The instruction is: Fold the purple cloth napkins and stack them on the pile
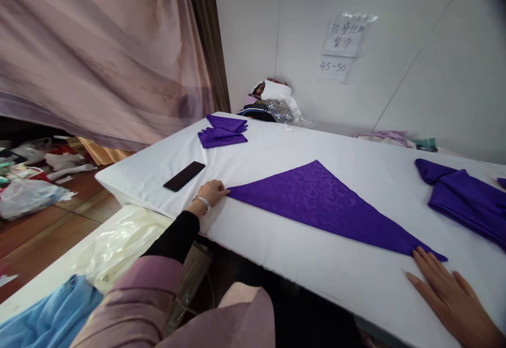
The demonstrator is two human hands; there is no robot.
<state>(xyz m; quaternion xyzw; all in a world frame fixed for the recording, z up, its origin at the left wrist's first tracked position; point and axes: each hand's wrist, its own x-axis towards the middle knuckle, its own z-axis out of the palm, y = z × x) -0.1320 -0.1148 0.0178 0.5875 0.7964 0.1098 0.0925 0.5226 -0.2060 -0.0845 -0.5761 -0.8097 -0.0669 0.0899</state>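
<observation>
A purple patterned cloth napkin (316, 205) lies flat on the white table, folded into a triangle with its peak pointing to the wall. At its left corner my left hand (212, 192), with a bracelet at the wrist, pinches the tip between closed fingers. My right hand (446, 290) lies flat near the right corner, fingers stretched out; the fingertips touch the edge of the cloth and the thumb rests apart from it on the table.
The white-covered table (276, 142) carries a black phone (184, 176), folded purple napkins (223, 132) at the far left and a purple cloth pile (470, 197) at right. Plastic-wrapped fabrics (272, 100) sit by the wall. A lower surface with blue cloth (51, 311) stands at left.
</observation>
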